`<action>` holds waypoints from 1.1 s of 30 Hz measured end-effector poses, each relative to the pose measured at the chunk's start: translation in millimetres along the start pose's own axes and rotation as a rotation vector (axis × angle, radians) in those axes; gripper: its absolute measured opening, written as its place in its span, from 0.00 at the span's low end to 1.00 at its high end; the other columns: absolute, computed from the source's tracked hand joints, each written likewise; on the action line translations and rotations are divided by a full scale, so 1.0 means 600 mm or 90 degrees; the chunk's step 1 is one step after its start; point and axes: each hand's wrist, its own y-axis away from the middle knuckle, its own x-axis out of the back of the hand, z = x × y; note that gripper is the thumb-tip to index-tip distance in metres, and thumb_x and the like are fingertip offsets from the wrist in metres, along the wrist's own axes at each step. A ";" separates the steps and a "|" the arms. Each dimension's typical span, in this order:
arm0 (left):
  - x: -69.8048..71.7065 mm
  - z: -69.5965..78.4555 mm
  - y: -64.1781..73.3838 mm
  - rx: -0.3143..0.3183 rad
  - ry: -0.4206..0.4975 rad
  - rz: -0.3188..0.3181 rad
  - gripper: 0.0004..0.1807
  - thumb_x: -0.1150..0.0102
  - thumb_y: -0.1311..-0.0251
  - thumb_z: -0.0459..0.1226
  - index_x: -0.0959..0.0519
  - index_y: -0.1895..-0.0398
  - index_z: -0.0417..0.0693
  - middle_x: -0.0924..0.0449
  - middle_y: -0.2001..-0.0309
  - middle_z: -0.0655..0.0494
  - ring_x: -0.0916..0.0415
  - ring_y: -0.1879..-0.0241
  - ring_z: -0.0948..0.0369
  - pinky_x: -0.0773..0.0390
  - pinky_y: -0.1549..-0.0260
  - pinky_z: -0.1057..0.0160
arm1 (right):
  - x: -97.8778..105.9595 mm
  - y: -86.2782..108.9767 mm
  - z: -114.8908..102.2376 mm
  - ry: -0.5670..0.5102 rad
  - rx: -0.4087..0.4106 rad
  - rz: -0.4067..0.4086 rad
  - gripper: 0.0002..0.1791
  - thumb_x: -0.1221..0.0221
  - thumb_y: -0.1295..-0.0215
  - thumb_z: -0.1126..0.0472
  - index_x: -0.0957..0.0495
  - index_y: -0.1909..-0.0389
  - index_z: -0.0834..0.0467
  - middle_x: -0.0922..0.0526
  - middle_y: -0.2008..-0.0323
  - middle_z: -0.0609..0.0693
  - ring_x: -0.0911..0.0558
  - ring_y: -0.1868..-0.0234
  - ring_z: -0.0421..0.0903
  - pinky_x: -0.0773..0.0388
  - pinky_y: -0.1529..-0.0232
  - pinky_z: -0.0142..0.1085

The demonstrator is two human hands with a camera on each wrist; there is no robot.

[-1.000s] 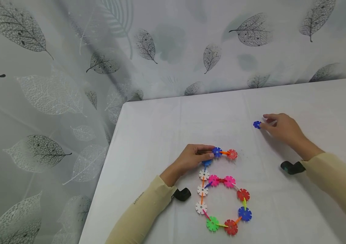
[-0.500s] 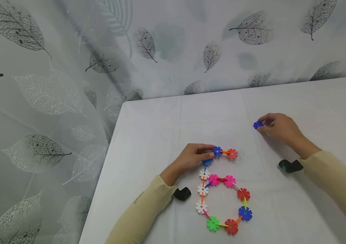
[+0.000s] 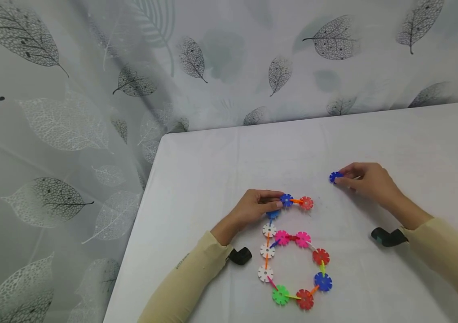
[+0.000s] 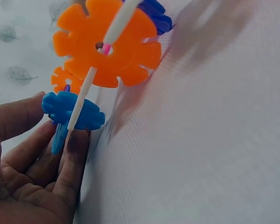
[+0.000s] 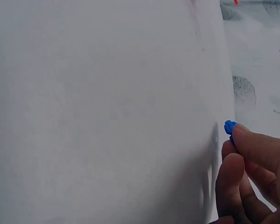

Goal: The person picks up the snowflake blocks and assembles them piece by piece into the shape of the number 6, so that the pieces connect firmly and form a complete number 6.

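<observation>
Notched plastic discs joined edge to edge form a chain shaped like a 6. My left hand (image 3: 255,207) grips its upper left bend, at a light blue disc (image 3: 272,214) and a dark blue disc (image 3: 287,200). In the left wrist view the thumb and fingers hold a blue disc (image 4: 86,112), with a large orange disc (image 4: 130,60) beyond it. An orange-red disc (image 3: 306,203) is the chain's free end. Farther back at the right, my right hand (image 3: 368,181) pinches a loose blue snowflake disc (image 3: 335,177); the right wrist view shows that blue disc (image 5: 230,127) between thumb and fingertips.
The chain's loop, with a green disc (image 3: 280,295) and a red disc (image 3: 305,299) at its bottom, lies on the white-covered table (image 3: 213,170). Black wrist mounts (image 3: 240,256) stick out from both sleeves. A leaf-patterned curtain (image 3: 229,58) stands behind and left.
My right hand has closed finger and thumb on the blue disc and brought it slightly nearer and to the left. The left hand and the chain have stayed in place.
</observation>
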 end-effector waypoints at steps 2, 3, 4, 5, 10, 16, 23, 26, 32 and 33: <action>0.001 0.000 0.000 -0.003 -0.003 0.000 0.18 0.34 0.33 0.39 0.16 0.42 0.48 0.13 0.51 0.58 0.20 0.48 0.68 0.24 0.46 0.67 | -0.005 0.009 -0.003 -0.005 0.009 -0.018 0.25 0.31 0.35 0.49 0.19 0.49 0.65 0.16 0.65 0.54 0.21 0.68 0.50 0.23 0.73 0.36; 0.001 0.000 0.001 -0.004 -0.005 0.000 0.18 0.34 0.33 0.39 0.16 0.41 0.48 0.13 0.51 0.58 0.20 0.48 0.68 0.24 0.46 0.67 | -0.008 0.014 -0.005 -0.007 0.013 -0.026 0.24 0.31 0.35 0.49 0.19 0.49 0.64 0.15 0.66 0.52 0.21 0.69 0.50 0.23 0.73 0.36; 0.002 0.000 0.001 -0.005 -0.006 0.001 0.18 0.34 0.33 0.39 0.16 0.42 0.48 0.13 0.51 0.58 0.20 0.48 0.68 0.24 0.46 0.67 | -0.011 0.019 -0.008 -0.008 0.017 -0.034 0.24 0.31 0.35 0.49 0.19 0.49 0.64 0.15 0.67 0.51 0.21 0.70 0.49 0.24 0.72 0.37; 0.002 0.000 0.002 -0.006 -0.010 0.002 0.18 0.34 0.33 0.39 0.16 0.42 0.48 0.13 0.51 0.58 0.20 0.48 0.68 0.25 0.46 0.67 | -0.015 0.023 -0.010 -0.010 0.024 -0.042 0.23 0.31 0.36 0.50 0.19 0.49 0.64 0.15 0.68 0.50 0.20 0.70 0.48 0.24 0.72 0.37; 0.005 0.001 0.004 -0.010 -0.022 0.008 0.18 0.34 0.33 0.38 0.16 0.42 0.48 0.14 0.49 0.57 0.21 0.48 0.67 0.25 0.46 0.67 | -0.032 0.044 -0.023 -0.017 0.051 -0.067 0.18 0.30 0.36 0.53 0.18 0.53 0.62 0.15 0.73 0.46 0.20 0.71 0.47 0.23 0.71 0.36; 0.003 0.001 0.004 -0.011 -0.019 0.011 0.18 0.34 0.34 0.38 0.16 0.42 0.48 0.14 0.48 0.57 0.21 0.46 0.67 0.25 0.45 0.67 | -0.042 0.064 -0.035 -0.020 0.076 -0.068 0.13 0.30 0.37 0.56 0.16 0.57 0.60 0.16 0.73 0.45 0.19 0.70 0.46 0.21 0.71 0.35; 0.002 0.003 0.003 -0.014 -0.010 0.018 0.17 0.33 0.35 0.38 0.15 0.43 0.48 0.15 0.47 0.58 0.22 0.46 0.68 0.25 0.45 0.68 | -0.050 0.076 -0.043 -0.037 0.092 -0.072 0.11 0.29 0.38 0.56 0.15 0.60 0.58 0.15 0.73 0.45 0.18 0.70 0.45 0.21 0.71 0.34; 0.001 0.006 0.003 -0.018 -0.010 0.019 0.17 0.33 0.35 0.38 0.15 0.43 0.48 0.15 0.47 0.59 0.22 0.46 0.68 0.25 0.46 0.68 | -0.052 0.080 -0.046 -0.044 0.097 -0.069 0.11 0.29 0.38 0.56 0.15 0.60 0.58 0.15 0.73 0.44 0.17 0.70 0.45 0.20 0.71 0.34; -0.001 0.009 0.004 -0.008 -0.011 0.023 0.17 0.33 0.34 0.39 0.15 0.43 0.49 0.15 0.46 0.60 0.23 0.45 0.69 0.25 0.45 0.68 | -0.054 0.087 -0.048 -0.050 0.097 -0.061 0.11 0.29 0.38 0.56 0.15 0.60 0.58 0.15 0.72 0.44 0.17 0.70 0.45 0.21 0.72 0.35; -0.001 0.009 0.004 -0.006 -0.011 0.025 0.17 0.33 0.34 0.39 0.15 0.43 0.49 0.15 0.46 0.61 0.23 0.45 0.69 0.26 0.45 0.68 | -0.054 0.087 -0.047 -0.050 0.098 -0.060 0.11 0.29 0.38 0.56 0.15 0.60 0.58 0.15 0.72 0.44 0.17 0.69 0.45 0.21 0.72 0.35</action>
